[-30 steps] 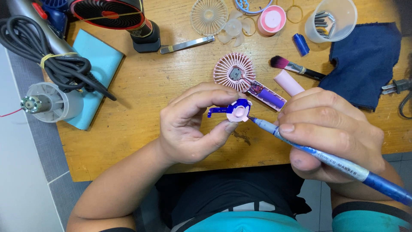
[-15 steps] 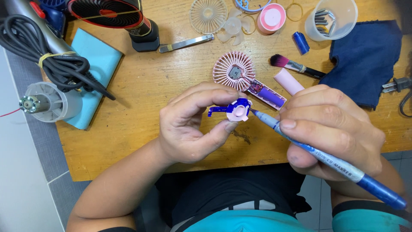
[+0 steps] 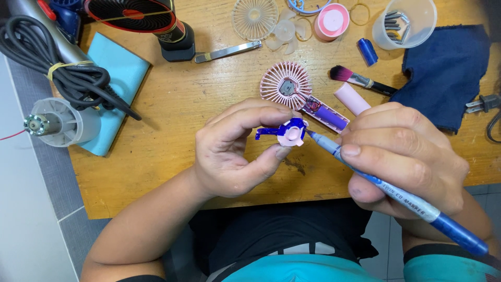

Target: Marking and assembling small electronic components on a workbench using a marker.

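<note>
My left hand (image 3: pixel 237 149) pinches a small pink fan hub (image 3: pixel 290 134) partly coloured blue, held just above the wooden table (image 3: pixel 172 112). In my right hand (image 3: pixel 404 156) lies a blue marker pen (image 3: pixel 396 190), its tip touching the right side of the hub. Just behind the hub lies an opened pink handheld fan (image 3: pixel 300 94) with its round grille, motor and purple battery showing.
A pink cover piece (image 3: pixel 350 98) and a makeup brush (image 3: pixel 360 80) lie right of the fan. A dark blue cloth (image 3: pixel 446 73), a clear cup (image 3: pixel 406 22), a pink round cap (image 3: pixel 332 21), a clear grille (image 3: pixel 255 18), a hair dryer (image 3: pixel 57 57) and a grey motor part (image 3: pixel 60 122) ring the workspace.
The marker tip has moved up from below the hub to touch its right side. My left hand has barely shifted.
</note>
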